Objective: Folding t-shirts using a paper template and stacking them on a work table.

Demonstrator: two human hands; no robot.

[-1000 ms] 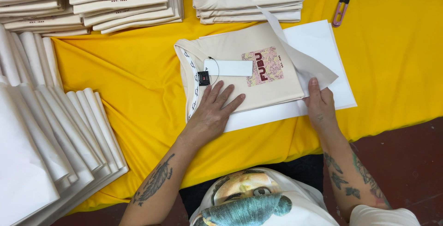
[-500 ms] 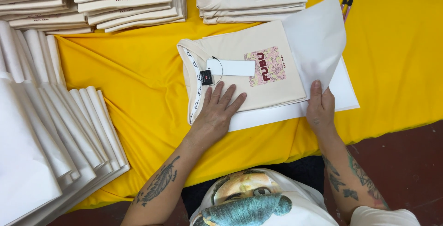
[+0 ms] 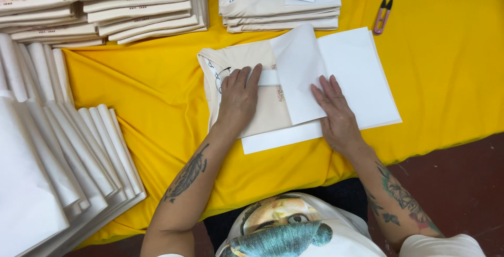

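A person stands at a table draped in yellow cloth [image 3: 131, 94], both bare forearms tattooed and stretched out over a folded beige T-shirt [image 3: 247, 91] that lies near the middle of the cloth. The left hand [image 3: 239, 99] rests flat on the shirt, fingers straight and close together, pressing down on the fabric and touching the edge of a white hang tag [image 3: 269, 77] rather than gripping anything. The right hand [image 3: 336, 112] also lies open and flat, fingers spread, palm down on a sheet of white tissue paper [image 3: 302, 73] that is folded over the right part of the shirt and covers most of its printed design. Beneath the shirt and paper lies a larger white sheet [image 3: 362, 73], which sticks out to the right and along the near edge. Just past the shirt, toward the far side of the table, sits a short stack of folded beige shirts [image 3: 278, 10] with a white tag on top. A taller pile of folded shirts [image 3: 105, 10] fills the far left corner. Small purple thread snips [image 3: 383, 15] lie on the cloth to the right of the short stack, well apart from both hands. Along the left edge, white paper sheets [image 3: 68, 157] are fanned out in overlapping layers.
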